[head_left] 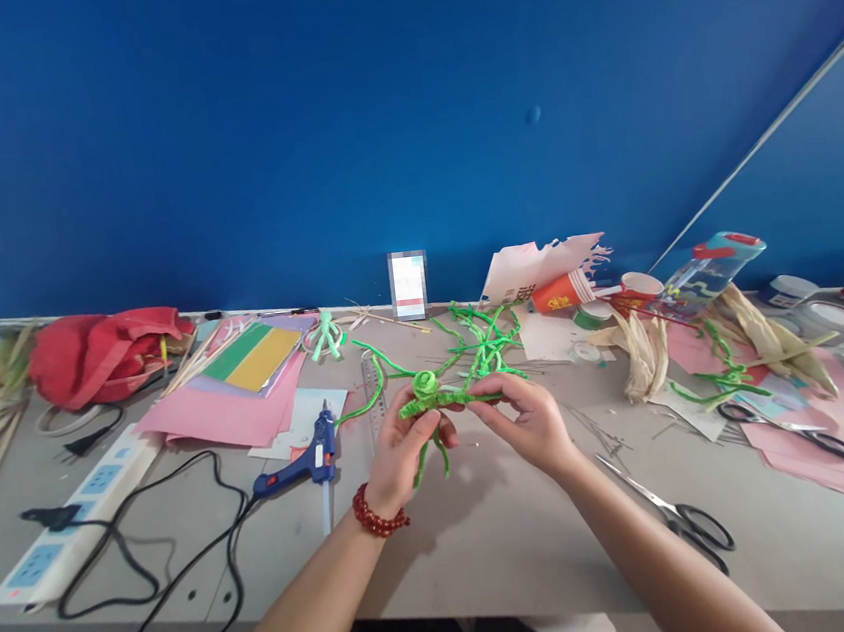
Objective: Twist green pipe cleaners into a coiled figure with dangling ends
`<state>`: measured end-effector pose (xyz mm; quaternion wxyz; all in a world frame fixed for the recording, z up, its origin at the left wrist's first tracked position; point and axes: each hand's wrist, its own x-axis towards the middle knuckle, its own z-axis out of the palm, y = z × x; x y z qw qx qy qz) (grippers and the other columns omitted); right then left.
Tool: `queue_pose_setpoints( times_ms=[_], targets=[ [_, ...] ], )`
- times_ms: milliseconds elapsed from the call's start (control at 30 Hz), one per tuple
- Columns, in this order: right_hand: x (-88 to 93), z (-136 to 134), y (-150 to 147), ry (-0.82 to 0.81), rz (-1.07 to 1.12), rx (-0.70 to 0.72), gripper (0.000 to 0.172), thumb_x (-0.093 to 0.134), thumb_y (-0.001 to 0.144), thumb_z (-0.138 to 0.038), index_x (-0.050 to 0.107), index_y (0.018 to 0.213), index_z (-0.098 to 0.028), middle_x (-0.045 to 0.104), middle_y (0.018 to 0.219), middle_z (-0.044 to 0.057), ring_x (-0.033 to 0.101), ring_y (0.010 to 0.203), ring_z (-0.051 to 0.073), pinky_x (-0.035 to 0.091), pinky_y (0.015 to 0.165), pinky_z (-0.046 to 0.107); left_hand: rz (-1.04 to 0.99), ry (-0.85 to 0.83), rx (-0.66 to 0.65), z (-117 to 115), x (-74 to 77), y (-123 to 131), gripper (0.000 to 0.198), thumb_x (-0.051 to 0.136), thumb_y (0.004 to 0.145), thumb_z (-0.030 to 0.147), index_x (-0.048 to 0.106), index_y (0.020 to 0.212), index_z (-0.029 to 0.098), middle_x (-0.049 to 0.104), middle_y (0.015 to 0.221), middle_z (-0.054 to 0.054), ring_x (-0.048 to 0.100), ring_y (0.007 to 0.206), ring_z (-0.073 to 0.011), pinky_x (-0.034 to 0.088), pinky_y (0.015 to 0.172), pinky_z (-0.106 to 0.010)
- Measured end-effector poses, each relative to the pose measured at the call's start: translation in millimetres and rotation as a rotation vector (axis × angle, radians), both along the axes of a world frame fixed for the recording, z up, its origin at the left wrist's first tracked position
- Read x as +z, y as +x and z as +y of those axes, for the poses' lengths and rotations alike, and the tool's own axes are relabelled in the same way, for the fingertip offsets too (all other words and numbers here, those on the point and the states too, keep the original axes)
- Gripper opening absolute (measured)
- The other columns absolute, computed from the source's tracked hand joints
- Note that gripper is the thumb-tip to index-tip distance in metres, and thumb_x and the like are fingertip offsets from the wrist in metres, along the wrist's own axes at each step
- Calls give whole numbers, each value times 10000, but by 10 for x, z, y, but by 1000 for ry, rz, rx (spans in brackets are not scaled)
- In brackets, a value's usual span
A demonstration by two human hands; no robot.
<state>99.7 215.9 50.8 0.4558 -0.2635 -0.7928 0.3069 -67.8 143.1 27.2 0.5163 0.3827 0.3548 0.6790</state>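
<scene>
My left hand (406, 446) and my right hand (525, 426) together hold a green chenille stem piece (442, 398), which has a tight coil at one end. The coil sits just above my left fingers, and my right fingertips pinch the stem's far end. Two thin green strands (429, 459) hang below my left hand. A loose tangle of green pipe cleaners (480, 350) lies on the table just beyond my hands. A red beaded bracelet (379, 511) circles my left wrist.
A blue glue gun (318, 458) lies left of my hands, beside a metal ruler (374, 396). Scissors (676, 515) lie to the right. Pink and coloured paper sheets, a white power strip with black cords, dried corn husks, a red cloth and cups crowd the table.
</scene>
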Motion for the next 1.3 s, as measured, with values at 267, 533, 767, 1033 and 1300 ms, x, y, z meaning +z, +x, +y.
queue_pose_setpoints(
  times_ms=[267,533,767,1033,1300],
  targets=[
    [-64,22,-2,-108,85,-15,53,667,873,-230,693,916,-214,725,794,27,686,697,165,550,646,259,119,144,404,33,-102,-43,194,750,833,325,682,975,211,689,921,-25,673,768,-130,557,706,-228],
    [-42,10,-16,-110,105,-1,46,673,861,-220,690,900,-205,722,792,29,684,689,159,558,646,251,348,183,521,11,-36,-91,168,721,854,312,694,971,195,719,867,-38,693,728,-148,562,662,-238],
    [-61,22,-20,-61,96,-3,35,666,870,-206,687,898,-210,720,774,23,678,685,159,542,640,252,213,184,483,41,-124,-121,146,747,835,316,713,904,191,696,797,-26,677,700,-142,556,675,-247],
    [-61,-46,-89,16,96,49,19,675,877,-203,692,882,-211,734,777,26,673,699,162,522,653,270,-11,-22,46,61,-42,-105,395,848,706,345,724,1062,228,678,885,-32,610,741,-139,529,670,-247],
    [-86,-87,-128,-33,94,65,84,670,885,-286,693,853,-212,726,740,33,656,648,166,521,607,283,22,-36,124,43,-12,-108,380,848,688,314,734,1032,198,680,821,-19,635,752,-150,533,717,-268]
  ],
)
